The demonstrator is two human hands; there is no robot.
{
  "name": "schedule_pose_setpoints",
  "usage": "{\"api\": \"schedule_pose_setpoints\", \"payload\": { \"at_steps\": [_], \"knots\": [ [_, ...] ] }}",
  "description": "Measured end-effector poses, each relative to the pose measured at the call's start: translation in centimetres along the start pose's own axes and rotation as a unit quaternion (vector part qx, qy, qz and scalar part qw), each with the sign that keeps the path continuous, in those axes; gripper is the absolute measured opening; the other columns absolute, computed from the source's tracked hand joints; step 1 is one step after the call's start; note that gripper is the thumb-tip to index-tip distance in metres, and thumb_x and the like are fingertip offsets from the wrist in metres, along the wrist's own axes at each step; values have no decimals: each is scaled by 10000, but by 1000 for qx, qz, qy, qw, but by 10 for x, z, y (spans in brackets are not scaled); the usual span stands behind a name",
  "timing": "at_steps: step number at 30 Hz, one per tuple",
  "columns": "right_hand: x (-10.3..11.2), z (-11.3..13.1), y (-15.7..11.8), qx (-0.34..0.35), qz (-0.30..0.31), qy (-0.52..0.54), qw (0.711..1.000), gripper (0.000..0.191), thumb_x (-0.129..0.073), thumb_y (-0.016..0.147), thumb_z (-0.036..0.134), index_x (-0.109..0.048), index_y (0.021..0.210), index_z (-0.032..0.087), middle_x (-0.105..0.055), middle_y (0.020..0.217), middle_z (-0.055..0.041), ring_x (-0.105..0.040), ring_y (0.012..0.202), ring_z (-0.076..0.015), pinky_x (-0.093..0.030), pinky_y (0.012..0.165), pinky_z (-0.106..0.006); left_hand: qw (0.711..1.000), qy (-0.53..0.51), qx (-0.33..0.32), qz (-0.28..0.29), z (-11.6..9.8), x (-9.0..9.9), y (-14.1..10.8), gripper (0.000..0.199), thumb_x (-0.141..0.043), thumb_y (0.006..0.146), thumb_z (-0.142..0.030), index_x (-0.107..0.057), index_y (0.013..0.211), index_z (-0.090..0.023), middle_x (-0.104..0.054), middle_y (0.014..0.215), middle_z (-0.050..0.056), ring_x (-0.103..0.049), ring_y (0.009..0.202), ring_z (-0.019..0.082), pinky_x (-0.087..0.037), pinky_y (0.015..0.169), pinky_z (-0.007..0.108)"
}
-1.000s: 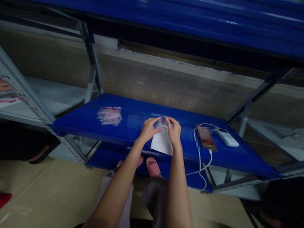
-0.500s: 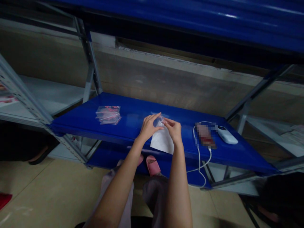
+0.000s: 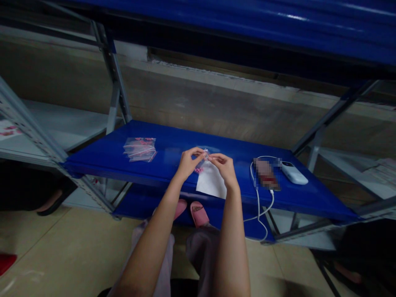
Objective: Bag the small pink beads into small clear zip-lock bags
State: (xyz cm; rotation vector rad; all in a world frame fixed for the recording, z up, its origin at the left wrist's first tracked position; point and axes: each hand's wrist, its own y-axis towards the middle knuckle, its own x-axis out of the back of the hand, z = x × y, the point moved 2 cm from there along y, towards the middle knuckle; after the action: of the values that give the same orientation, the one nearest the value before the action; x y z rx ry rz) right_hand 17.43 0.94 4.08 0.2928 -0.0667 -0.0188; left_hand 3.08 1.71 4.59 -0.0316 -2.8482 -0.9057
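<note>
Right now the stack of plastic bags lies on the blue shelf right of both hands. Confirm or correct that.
Wrong side: the head view shows the stack of plastic bags on the blue shelf left of the left hand and right hand.

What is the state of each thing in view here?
left hand, pinching the small bag
right hand, pinching the same bag
small bag, clear, held above the paper
paper, flat on the shelf
bag stack, lying in a loose pile
power bank, lying flat
cable, hanging over the shelf edge
</note>
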Motion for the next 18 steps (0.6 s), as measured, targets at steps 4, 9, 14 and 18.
{"api": "schedule_pose_setpoints", "payload": {
  "at_steps": [4,9,14,18],
  "knots": [
    [0,0,0,1,-10,-21,1000,221,-688,593,361,-680,720,181,-690,731,-38,-597,685,-161,-441,658,-280,999,33,1,12,-1,3,1,58,-592,752,-191,-627,726,-152,-678,715,12,-628,705,137,-481,685,243],
    [3,4,-1,14,-27,-55,998,219,-652,631,363,-687,749,182,-695,778,-45,-597,741,-174,-433,689,-292,997,79,7,20,-2,8,0,119,-583,771,-248,-646,718,-162,-686,726,8,-621,700,143,-471,687,251],
    [5,9,-3,41,-21,-40,998,195,-638,661,366,-678,758,201,-694,831,-36,-600,821,-180,-432,735,-297,998,56,-14,29,-12,10,0,116,-561,792,-240,-644,765,-164,-691,734,8,-632,726,146,-476,712,253],
    [4,7,-3,37,-22,-37,998,212,-663,643,370,-681,768,200,-692,823,-32,-599,797,-175,-430,732,-297,998,50,-20,29,-14,9,0,91,-576,779,-219,-634,738,-162,-686,689,7,-635,697,148,-480,699,257]
  ]
}}
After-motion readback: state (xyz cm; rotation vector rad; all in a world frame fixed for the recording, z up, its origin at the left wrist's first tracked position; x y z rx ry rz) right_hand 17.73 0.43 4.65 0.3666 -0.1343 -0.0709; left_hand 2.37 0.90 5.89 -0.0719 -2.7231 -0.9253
